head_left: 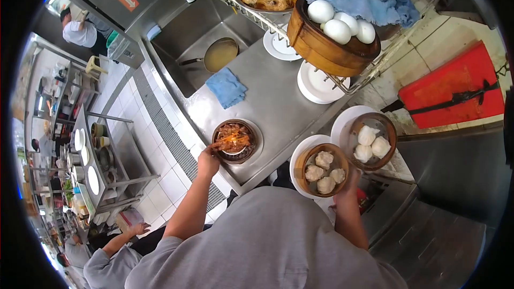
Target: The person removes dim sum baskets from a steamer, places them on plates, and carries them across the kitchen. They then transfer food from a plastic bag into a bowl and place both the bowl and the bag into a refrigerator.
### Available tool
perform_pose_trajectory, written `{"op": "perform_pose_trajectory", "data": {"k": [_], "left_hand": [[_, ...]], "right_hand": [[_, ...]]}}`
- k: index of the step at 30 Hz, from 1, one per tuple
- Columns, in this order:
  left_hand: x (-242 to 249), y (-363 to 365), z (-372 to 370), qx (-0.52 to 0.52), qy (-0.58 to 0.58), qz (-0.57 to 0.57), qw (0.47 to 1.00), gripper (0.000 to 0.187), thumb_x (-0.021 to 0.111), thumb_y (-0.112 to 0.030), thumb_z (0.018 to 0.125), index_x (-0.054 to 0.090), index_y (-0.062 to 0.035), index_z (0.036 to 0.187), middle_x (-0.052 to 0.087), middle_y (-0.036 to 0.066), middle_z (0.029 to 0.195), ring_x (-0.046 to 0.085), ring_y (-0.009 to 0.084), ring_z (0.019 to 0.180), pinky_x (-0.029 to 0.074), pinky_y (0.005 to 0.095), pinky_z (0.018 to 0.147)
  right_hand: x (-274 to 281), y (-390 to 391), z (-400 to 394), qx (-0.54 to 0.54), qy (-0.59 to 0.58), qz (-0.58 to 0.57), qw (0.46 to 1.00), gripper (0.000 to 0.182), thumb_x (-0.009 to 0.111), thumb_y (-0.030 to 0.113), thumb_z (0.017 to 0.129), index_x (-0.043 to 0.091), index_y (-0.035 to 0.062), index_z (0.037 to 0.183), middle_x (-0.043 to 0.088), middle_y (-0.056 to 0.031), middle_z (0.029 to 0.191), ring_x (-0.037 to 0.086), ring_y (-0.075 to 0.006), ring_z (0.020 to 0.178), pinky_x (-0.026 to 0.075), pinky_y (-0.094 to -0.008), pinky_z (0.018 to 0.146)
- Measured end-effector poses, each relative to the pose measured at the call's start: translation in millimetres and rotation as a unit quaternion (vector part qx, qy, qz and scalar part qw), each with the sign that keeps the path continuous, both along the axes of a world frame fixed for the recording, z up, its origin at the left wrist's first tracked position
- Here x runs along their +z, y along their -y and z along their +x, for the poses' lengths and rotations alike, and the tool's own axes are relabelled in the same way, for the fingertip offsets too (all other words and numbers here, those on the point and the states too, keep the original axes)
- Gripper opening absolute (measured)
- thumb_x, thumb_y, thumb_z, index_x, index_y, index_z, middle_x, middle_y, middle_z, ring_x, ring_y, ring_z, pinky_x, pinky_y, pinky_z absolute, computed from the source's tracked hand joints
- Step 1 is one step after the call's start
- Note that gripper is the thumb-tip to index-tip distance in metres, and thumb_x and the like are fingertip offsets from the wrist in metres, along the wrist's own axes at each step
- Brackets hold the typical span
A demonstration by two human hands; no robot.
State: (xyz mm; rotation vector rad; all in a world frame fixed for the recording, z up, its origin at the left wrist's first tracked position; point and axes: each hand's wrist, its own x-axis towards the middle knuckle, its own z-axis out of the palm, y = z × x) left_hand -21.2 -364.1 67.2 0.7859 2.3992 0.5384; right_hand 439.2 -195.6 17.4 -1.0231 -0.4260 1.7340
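Observation:
My left hand [208, 162] is closed at the near left rim of a small bamboo steamer [247, 153]. This steamer sits on a white plate [259, 138] on the steel counter and holds reddish-brown food with orange shreds on top. My right hand [349, 183] carries two plated steamers side by side, its fingers partly hidden under them. One bamboo steamer [301, 169] with several shumai [325, 184] rests on a white plate [295, 177]. Beside it, another steamer [392, 138] with several pale dumplings [380, 146] rests on its own plate [342, 119].
A wire shelf [267, 20] overhangs the counter, bearing a large bamboo steamer [316, 40] with white eggs [337, 31]. Stacked plates [316, 86] stand beneath it. A blue cloth [226, 87] lies near the sink [184, 35], which holds a pan [220, 55]. A co-worker's hand [140, 228] shows at lower left.

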Motion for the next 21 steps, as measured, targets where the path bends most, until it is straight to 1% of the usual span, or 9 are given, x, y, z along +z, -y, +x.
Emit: {"op": "perform_pose_trajectory", "data": {"k": [2,3,5,8,10,14,17,19,21], "left_hand": [[-1.9,-9.6,-1.1,0.019,-0.019,0.010,1.000,0.032,0.065,-0.004,0.090,0.069,-0.0047,0.122,0.075,0.021,0.104,0.073,0.0369,0.093,0.056,0.0424,0.082],[-4.5,-13.4,-1.7,-0.019,-0.070,0.019,0.997,0.031,0.065,-0.005,0.091,0.068,-0.0050,0.122,0.076,0.018,0.100,0.074,0.0317,0.089,0.057,0.0405,0.080],[-9.7,-20.6,-3.5,-0.054,-0.122,0.025,0.991,0.031,0.065,-0.006,0.092,0.068,-0.0054,0.122,0.076,0.016,0.096,0.075,0.0265,0.086,0.058,0.0386,0.078],[-11.3,-37.4,-6.6,-0.038,-0.093,-0.023,0.995,0.036,0.067,-0.004,0.091,0.064,-0.0047,0.127,0.077,0.015,0.094,0.075,0.0248,0.084,0.058,0.0379,0.075],[-27.2,-41.0,-14.7,-0.002,0.060,0.013,0.998,0.040,0.067,-0.001,0.091,0.060,-0.0020,0.130,0.076,0.013,0.090,0.075,0.0217,0.081,0.059,0.0357,0.070],[-31.7,-49.9,-9.5,0.074,0.235,0.063,0.967,0.040,0.065,0.001,0.093,0.056,0.0037,0.132,0.072,0.014,0.101,0.074,0.0227,0.083,0.063,0.0335,0.071],[-45.7,-47.3,-7.5,0.112,0.281,0.116,0.946,0.041,0.067,0.001,0.093,0.055,0.0031,0.132,0.068,0.014,0.109,0.073,0.0237,0.085,0.064,0.0342,0.073],[-37.8,-46.8,5.6,0.099,0.250,0.119,0.956,0.041,0.069,0.000,0.092,0.056,0.0026,0.131,0.070,0.014,0.107,0.073,0.0219,0.086,0.063,0.0337,0.072],[-39.3,-44.0,10.2,0.085,0.220,0.118,0.965,0.041,0.071,-0.002,0.092,0.057,0.0021,0.130,0.071,0.013,0.106,0.073,0.0202,0.088,0.062,0.0332,0.072]], "right_hand": [[-11.0,-4.7,13.8,-0.006,-0.057,-0.027,0.998,0.047,0.067,0.028,0.099,0.058,-0.0030,0.133,0.064,-0.0119,0.123,0.065,-0.0235,0.110,0.056,-0.0382,0.091],[-9.4,-6.3,20.5,-0.003,-0.033,-0.035,0.999,0.036,0.050,0.028,0.106,0.061,0.0009,0.127,0.067,-0.0126,0.124,0.065,-0.0263,0.113,0.054,-0.0408,0.098],[-6.7,-4.4,30.7,-0.016,-0.036,-0.039,0.998,0.040,0.055,0.029,0.104,0.060,-0.0012,0.129,0.066,-0.0126,0.123,0.065,-0.0249,0.112,0.054,-0.0392,0.096],[72.1,-3.8,18.9,0.034,0.006,0.030,0.999,0.042,0.053,0.030,0.105,0.059,-0.0023,0.131,0.065,-0.0140,0.124,0.065,-0.0241,0.111,0.054,-0.0377,0.095],[108.0,-9.8,8.6,-0.036,-0.039,-0.085,0.995,0.039,0.046,0.028,0.107,0.061,-0.0021,0.127,0.065,-0.0140,0.123,0.065,-0.0240,0.111,0.054,-0.0374,0.095],[54.6,-14.4,52.3,0.006,0.133,0.054,0.990,0.037,0.045,0.026,0.107,0.062,-0.0026,0.123,0.067,-0.0117,0.119,0.066,-0.0225,0.108,0.054,-0.0366,0.093],[42.6,-15.8,72.5,0.017,0.090,0.059,0.994,0.039,0.042,0.021,0.108,0.058,-0.0044,0.132,0.065,-0.0135,0.128,0.065,-0.0226,0.113,0.054,-0.0371,0.097],[42.0,-20.0,74.3,0.021,0.075,0.054,0.995,0.041,0.039,0.019,0.109,0.055,-0.0050,0.138,0.062,-0.0146,0.134,0.064,-0.0241,0.118,0.054,-0.0379,0.101],[44.4,-16.1,71.0,0.001,0.178,0.090,0.980,0.036,0.051,0.020,0.104,0.064,-0.0054,0.126,0.068,-0.0148,0.122,0.067,-0.0199,0.108,0.054,-0.0367,0.092]]}}
